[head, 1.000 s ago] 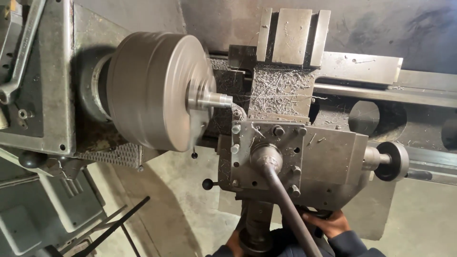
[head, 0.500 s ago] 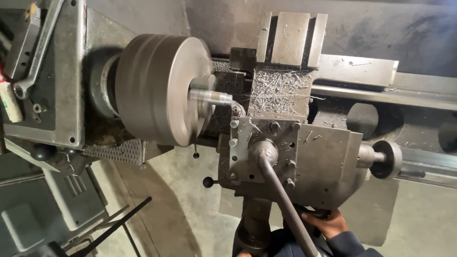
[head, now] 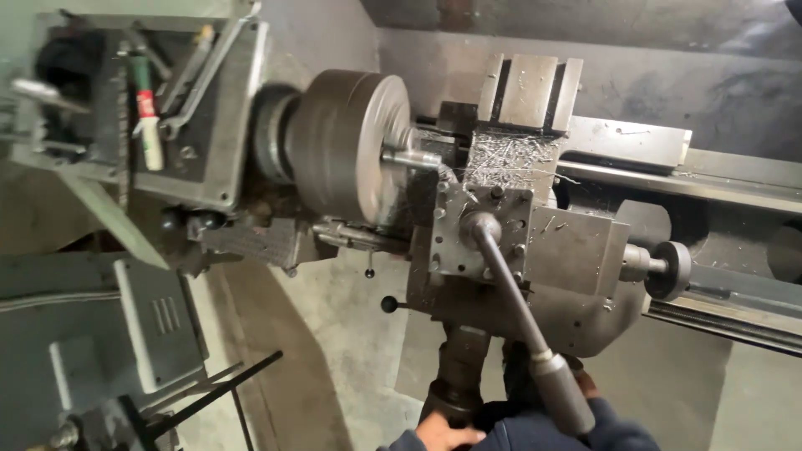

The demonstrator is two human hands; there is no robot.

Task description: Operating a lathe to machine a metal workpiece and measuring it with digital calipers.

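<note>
A metal lathe (head: 468,217) fills most of the view, its long bed (head: 718,179) running off toward three o'clock. At about ten o'clock from the centre sits the big round chuck (head: 351,154), blurred as if spinning, with a short steel rod (head: 411,157) sticking out of its face toward the right. Just right of the rod stands the tool block (head: 480,230), its cutting edge close against the rod; behind it, at twelve o'clock, a slotted slide (head: 522,92) is littered with bright metal shavings (head: 505,159). A long handle (head: 522,321) rises from the block and slants down to six o'clock. At four o'clock a small round handwheel (head: 668,269) sticks out of the carriage.

The step in hand looks like a cut on the rod, the person feeding the carriage from below. The left hand (head: 447,434) is wrapped around a dark crank (head: 455,380) at six o'clock, fingers closed on it. The right hand (head: 585,386) is mostly hidden behind the handle's thick end, so whether it grips anything cannot be told, though it seems to rest on a second control.

The next move likely calls for a slow, even turn of the crank, with sleeves kept clear of the chuck.
</note>
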